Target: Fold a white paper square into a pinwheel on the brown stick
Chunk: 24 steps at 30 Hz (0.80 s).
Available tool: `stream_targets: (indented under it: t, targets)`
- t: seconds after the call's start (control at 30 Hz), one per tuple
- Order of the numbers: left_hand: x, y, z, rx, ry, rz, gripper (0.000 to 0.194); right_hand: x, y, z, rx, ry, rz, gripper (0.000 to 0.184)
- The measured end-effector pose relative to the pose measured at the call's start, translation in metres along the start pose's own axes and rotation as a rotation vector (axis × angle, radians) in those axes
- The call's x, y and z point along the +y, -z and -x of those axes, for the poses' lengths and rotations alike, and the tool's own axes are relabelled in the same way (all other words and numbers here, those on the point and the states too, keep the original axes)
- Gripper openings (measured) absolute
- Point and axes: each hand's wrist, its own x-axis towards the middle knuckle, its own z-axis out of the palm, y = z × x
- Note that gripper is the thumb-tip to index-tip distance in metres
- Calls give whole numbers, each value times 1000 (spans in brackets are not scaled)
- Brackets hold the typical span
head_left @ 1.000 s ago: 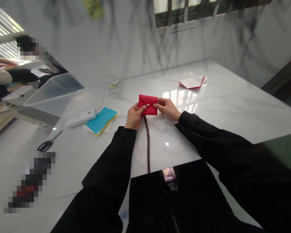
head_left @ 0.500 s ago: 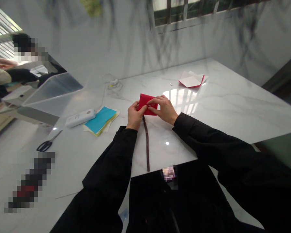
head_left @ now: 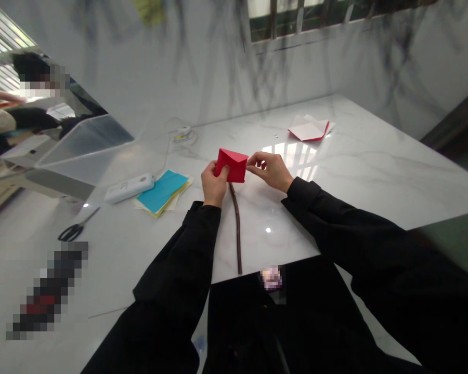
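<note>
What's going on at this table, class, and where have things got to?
A person in black sleeves is handling a small red envelope. The left hand grips it by one side, thumb on the front, raised above the table. The right hand is at the opposite edge, thumb and forefinger close together; whether they touch it or pinch something is hard to tell. A brown stick lies below, with blue paper and scissors off to the left.
</note>
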Motion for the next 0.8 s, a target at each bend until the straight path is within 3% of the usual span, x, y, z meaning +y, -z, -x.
stream_targets:
  t: [0.17,0.3,0.5,0.67,0.8]
  targets:
    - [3,5,-4,140,256,229,20,22,6,1,-82,-41,215,5]
    - [9,6,-1,148,336,351,17,30,4,3,-227,-42,330,9]
    - [11,3,-3,190,470,491,12,23,3,7,-289,29,416,15]
    - [9,5,-7,180,479,551,11,23,1,14,-261,12,384,14]
    - [1,5,-7,90,411,489,21,29,-5,15,-89,-55,277,17]
